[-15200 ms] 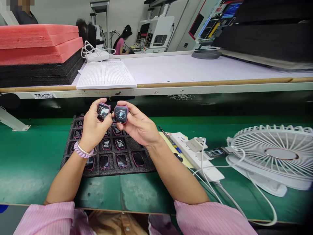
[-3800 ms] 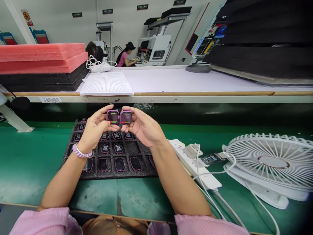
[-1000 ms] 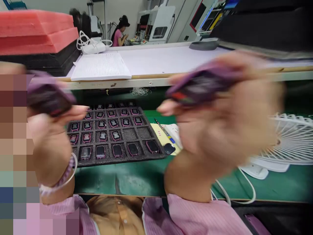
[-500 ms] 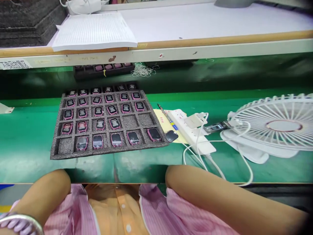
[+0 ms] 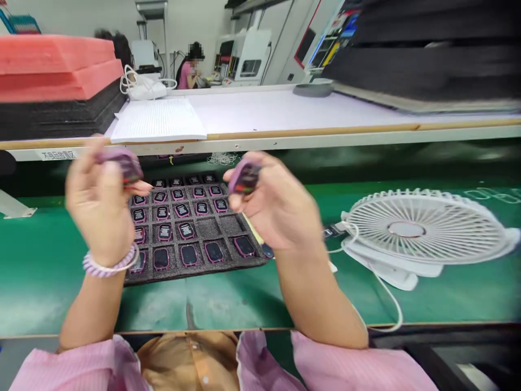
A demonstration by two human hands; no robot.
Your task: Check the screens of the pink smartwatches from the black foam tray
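Observation:
My left hand, slightly blurred, is closed around a purple smartwatch body with a dark screen. In my right hand is another purple smartwatch body, pinched between thumb and fingers and held up on its side. Both hands are raised above a dark foam tray on the green bench. Rows of purple-framed watches sit in its compartments; many screens show lines of white text, while the front row is dark. My left forearm and hand cover the tray's left side.
A white fan with its cable stands to the right. Above the bench runs a shelf with ruled paper sheets, red foam and black foam stacks. A person in pink sits in the background.
Both hands have come up into view, each holding a watch; before, only the arms showed at the bench edge. The view has tilted up, revealing the room behind the shelf.

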